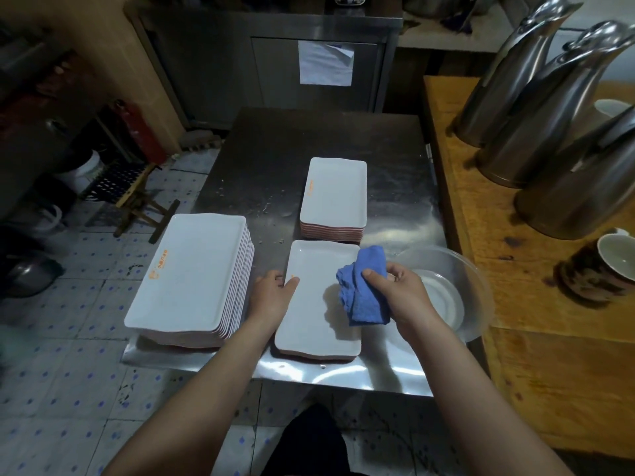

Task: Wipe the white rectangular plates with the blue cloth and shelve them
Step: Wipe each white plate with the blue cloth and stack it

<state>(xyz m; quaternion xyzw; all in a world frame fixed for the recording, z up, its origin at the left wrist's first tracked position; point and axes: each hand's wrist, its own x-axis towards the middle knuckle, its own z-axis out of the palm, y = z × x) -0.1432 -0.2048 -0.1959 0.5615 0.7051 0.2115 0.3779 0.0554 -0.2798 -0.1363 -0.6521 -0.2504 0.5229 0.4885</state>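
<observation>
Starting at left: tall plate stack [192, 273] sits at the steel table [275, 159]'s near-left corner, its left side hanging over the table edge, long axis near-to-far, tilted a bit left at the near end. Narrow strip of bare steel lies between this stack and the single plate [309, 310]. Left hand [273, 292] fills that gap, fingers loose and not curled round anything, thumb on the plate's left rim. Single plate lies flat, face up, long axis pointing away from the person, near end just short of the table's front edge. Far stack [333, 194] stands just beyond it, same orientation, small gap between. Open steel behind and left of the far stack. Blue cloth [364, 290] is bunched over the plate's right half; contact with the plate unclear. Right hand [395, 290] grips the cloth, thumb on top. Clear bowl [457, 269] is just right of it, at the table's right edge. Wooden counter [515, 304] abuts that side, holding steel jugs [536, 115].
</observation>
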